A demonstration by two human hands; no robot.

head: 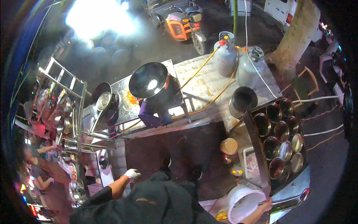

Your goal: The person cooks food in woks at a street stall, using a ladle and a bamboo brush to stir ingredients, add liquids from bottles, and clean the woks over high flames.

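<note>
My left hand (132, 174), in a white glove, hangs low beside my dark jacket, its fingers loosely curled. Whether anything is inside that hand is hidden. At the lower right, my bare right hand (266, 206) is closed around the handle of a long metal ladle (285, 199), whose bowl points right. Just under this hand is a white plastic bucket (233, 196). Above it stands a rack of several round metal seasoning pots (281, 131), some with dark or red contents. A large black wok (148, 79) rests tilted on the stove ahead.
A second wok (114, 107) with a strainer (103, 100) stands at left, by a metal shelf (81, 112) of bowls and skewers. Gas cylinders (225, 57) with yellow hoses (221, 98) stand behind. A black pot (243, 101) is at right. Another person (36, 165) is at far left.
</note>
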